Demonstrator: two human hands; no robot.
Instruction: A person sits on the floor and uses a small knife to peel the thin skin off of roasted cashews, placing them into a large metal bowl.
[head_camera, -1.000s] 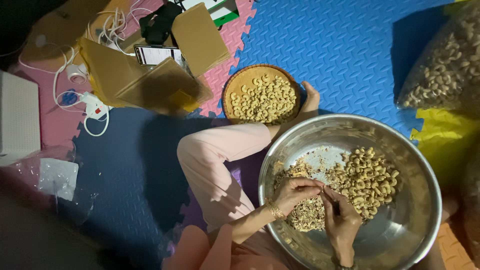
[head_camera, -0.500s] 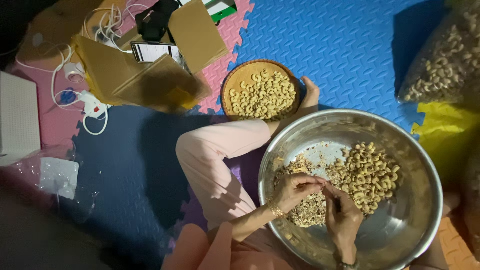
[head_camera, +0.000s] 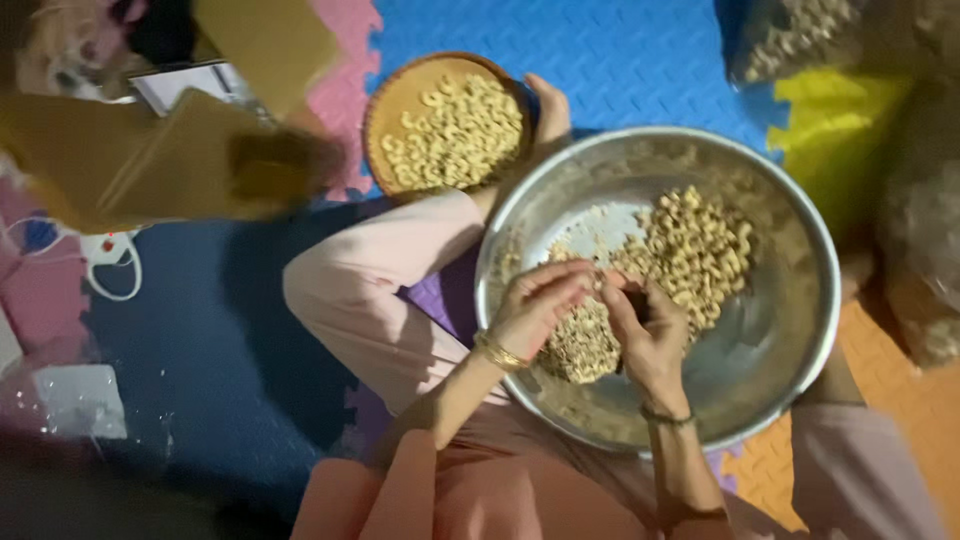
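A wide steel bowl (head_camera: 790, 250) rests on my lap and holds a heap of pale cashew nuts (head_camera: 695, 250) and a darker pile of skins and bits (head_camera: 580, 345). My left hand (head_camera: 540, 305) and my right hand (head_camera: 645, 330) meet over the middle of the bowl, fingertips pinched together on a small nut I can barely make out. A gold bangle sits on the left wrist, a thin band on the right. A round woven tray (head_camera: 395, 100) of peeled cashews lies just beyond my knee.
Foam floor mats in blue, pink and orange lie underneath. Brown cardboard pieces (head_camera: 170, 165) and white cables (head_camera: 110, 260) lie at the left. Clear bags of nuts (head_camera: 800, 40) stand at the upper right, with a yellow sheet (head_camera: 835, 120) beside them. My bare foot (head_camera: 550, 105) touches the tray.
The view has shifted, so the bowl sits more to the centre. Both hands stay together over the bowl, working a nut with small finger movements.
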